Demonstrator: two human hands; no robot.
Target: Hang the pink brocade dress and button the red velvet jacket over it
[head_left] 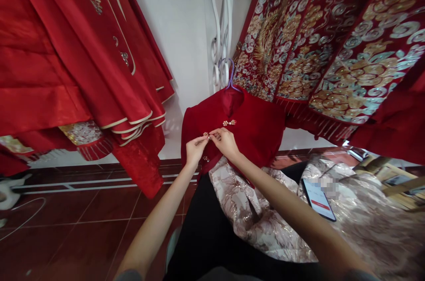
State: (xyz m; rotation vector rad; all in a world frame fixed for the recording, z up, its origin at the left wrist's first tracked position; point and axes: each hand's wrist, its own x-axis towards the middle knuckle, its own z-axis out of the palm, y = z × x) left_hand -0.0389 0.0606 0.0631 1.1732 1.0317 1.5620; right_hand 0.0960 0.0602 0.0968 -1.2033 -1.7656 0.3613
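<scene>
Forearms [159, 219] out | left hand [195, 149]: fingers pinch clasp [206, 135] on red dress [257, 130] | right hand [226, 142]: fingers likewise

Two hands [195, 148] [227, 141], one red dress [259, 132], one hanger [231, 76], one phone [318, 199].

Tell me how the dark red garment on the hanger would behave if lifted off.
The red garment would probably flop: it drapes softly from the hanger. Likely light, since that thin hanger carries it. The beaded clasp pinched by the left hand and right hand looks delicate and might snag.
</scene>
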